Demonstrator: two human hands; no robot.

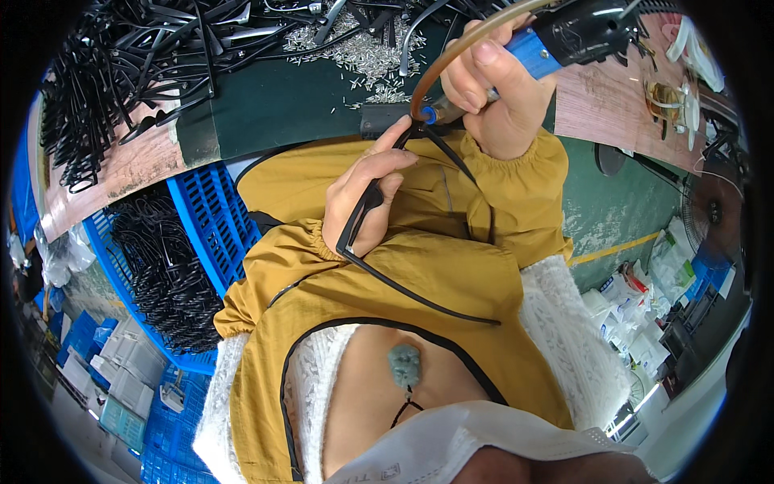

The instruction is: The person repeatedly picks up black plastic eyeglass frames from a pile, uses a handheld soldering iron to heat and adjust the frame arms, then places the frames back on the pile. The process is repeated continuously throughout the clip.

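My left hand (364, 198) grips a black eyeglass frame (353, 235) by its front, close to my chest. One thin temple arm (427, 297) trails down across my yellow sleeve. My right hand (493, 90) is closed around a blue and black powered hand tool (564, 36). A brown hose (442, 66) curves from the tool. The tool's tip meets the frame at its hinge (419, 123), right above my left fingertips.
The green-topped bench (274, 105) carries a heap of black frames (153, 64) and scattered small metal pins (363, 50). A blue crate (205, 218) of black frames stands at the left. Blue bins and white packets (645, 315) lie on the floor, with a fan (713, 211) at the right.
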